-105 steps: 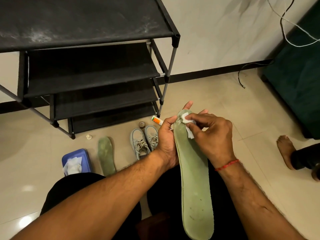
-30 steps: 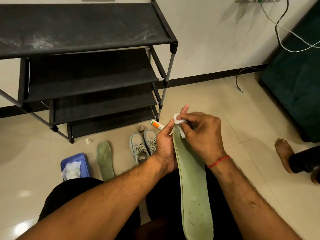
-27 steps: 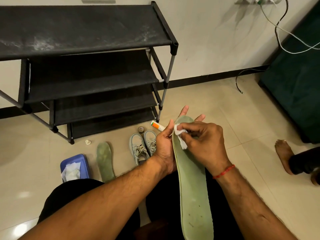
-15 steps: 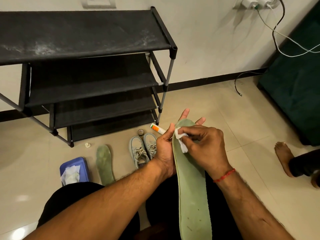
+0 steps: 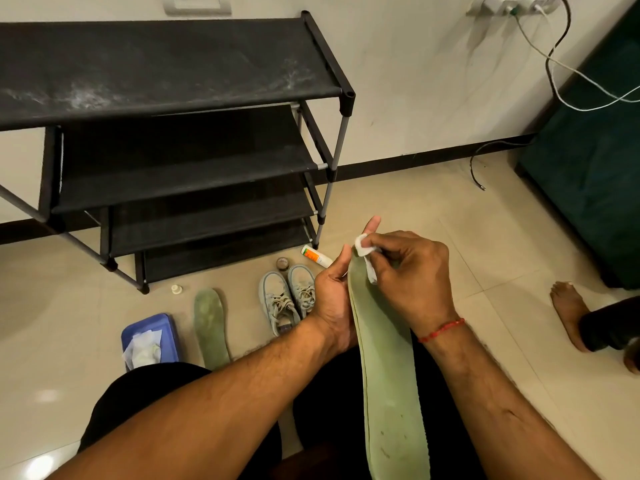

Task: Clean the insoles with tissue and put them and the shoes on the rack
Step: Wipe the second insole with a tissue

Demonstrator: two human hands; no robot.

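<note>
A long green insole (image 5: 389, 372) stands tilted over my lap. My left hand (image 5: 332, 296) grips its far end from the left side, fingers behind it. My right hand (image 5: 407, 275) pinches a small white tissue (image 5: 363, 249) against the insole's tip. A second green insole (image 5: 209, 325) lies flat on the floor. Two pale grey-green laced shoes (image 5: 287, 296) sit side by side on the tiles in front of the black shoe rack (image 5: 194, 140), whose shelves hold nothing.
A blue tissue box (image 5: 150, 341) sits on the floor at my left knee. A white and orange tube (image 5: 315, 255), a small round cap (image 5: 283, 263) and a white cap (image 5: 176, 289) lie near the rack's feet. Another person's bare foot (image 5: 568, 310) is at right, beside dark green furniture (image 5: 595, 168).
My right hand has slid the tissue up from the upper face of the insole to its very tip. The camera has tilted up a little.
</note>
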